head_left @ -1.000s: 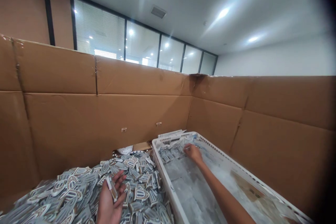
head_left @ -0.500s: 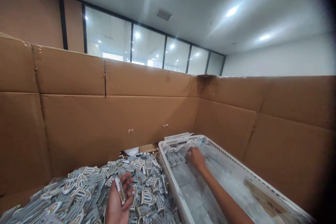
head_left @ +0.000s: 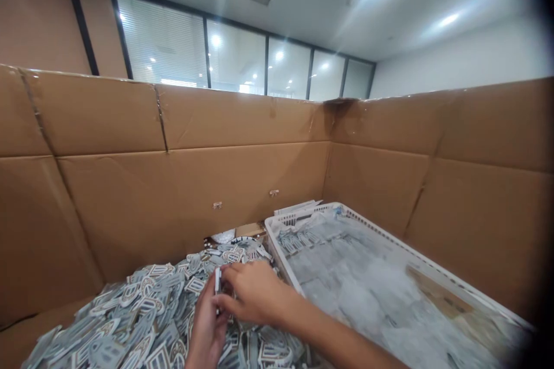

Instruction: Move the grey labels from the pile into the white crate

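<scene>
My left hand (head_left: pixel 205 326) holds a small flat white-edged piece (head_left: pixel 217 281) upright between thumb and fingers. From the right, my right hand (head_left: pixel 253 294) reaches across, its thumb and fingertips closed around the same piece. Its fingers partly hide the piece and the left fingertips. Below both hands spreads a large heap (head_left: pixel 134 320) of flat grey and white arch-shaped pieces with brown outlines. To the right stands a white plastic basket (head_left: pixel 283 265), lined with clear plastic. A row of similar pieces (head_left: pixel 298 240) lies in its far left corner.
Tall cardboard walls (head_left: pixel 242 173) enclose the heap and the basket at the back and right. Behind the heap is part of a round dark-patterned rim (head_left: pixel 246 239). A brown cardboard patch (head_left: pixel 439 294) shows through the basket's plastic. Glass partitions (head_left: pixel 236 57) stand beyond the cardboard.
My right hand has left the row in the basket and come left to the piece in my left hand. My left hand has moved slightly right. The view has shifted a little.
</scene>
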### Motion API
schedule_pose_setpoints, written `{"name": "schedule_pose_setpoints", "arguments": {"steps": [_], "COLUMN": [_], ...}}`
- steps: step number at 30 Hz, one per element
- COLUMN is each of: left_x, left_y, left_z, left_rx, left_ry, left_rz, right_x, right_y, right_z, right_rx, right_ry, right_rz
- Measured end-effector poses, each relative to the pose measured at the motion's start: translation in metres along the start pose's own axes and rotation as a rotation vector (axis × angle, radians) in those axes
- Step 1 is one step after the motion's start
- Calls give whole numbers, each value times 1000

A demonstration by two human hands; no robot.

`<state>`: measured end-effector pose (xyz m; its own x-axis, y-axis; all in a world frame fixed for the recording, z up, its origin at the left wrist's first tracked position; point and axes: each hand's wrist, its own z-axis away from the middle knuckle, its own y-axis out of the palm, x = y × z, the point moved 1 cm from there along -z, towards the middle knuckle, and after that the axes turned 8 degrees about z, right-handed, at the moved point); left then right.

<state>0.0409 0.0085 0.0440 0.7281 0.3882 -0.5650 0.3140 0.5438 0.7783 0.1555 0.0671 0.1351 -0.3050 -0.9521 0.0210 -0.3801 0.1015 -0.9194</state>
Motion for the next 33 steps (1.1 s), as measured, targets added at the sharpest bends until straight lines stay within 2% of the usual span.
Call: {"name": "schedule_pose_setpoints", "arguments": {"steps": [2, 8, 13, 17, 21, 24, 29, 33], "left_x": [-1, -2, -3, -5, -9, -11, -12, -11], "left_y": [-1, -4, -2, -3, -7, -8, -7, -8], "left_z": [-1, -2, -3, -8, -13, -15, -14, -14], "left_rx": [7, 60, 51, 53, 66, 20, -7, -10], "left_ry": [-29, -64, -50, -49, -36, -46, -61, -49], "left_rz": [24, 19, -108, -156, -198, -184, -162, -141], "right_x": [5, -12, -14, -28, -72, -121, -205, -251], "right_y": [10, 26, 24, 11, -10, -20, -15, 2], "right_z": [2, 6, 5, -7, -16, -10, 33, 73], "right_rx": [-3, 1, -50, -203, -354, -395, -376, -316], "right_ry": [27, 97, 116, 201, 324, 466, 792, 1034], "right_rz": [-5, -156, -391, -527, -653, -570, -422, -300]}}
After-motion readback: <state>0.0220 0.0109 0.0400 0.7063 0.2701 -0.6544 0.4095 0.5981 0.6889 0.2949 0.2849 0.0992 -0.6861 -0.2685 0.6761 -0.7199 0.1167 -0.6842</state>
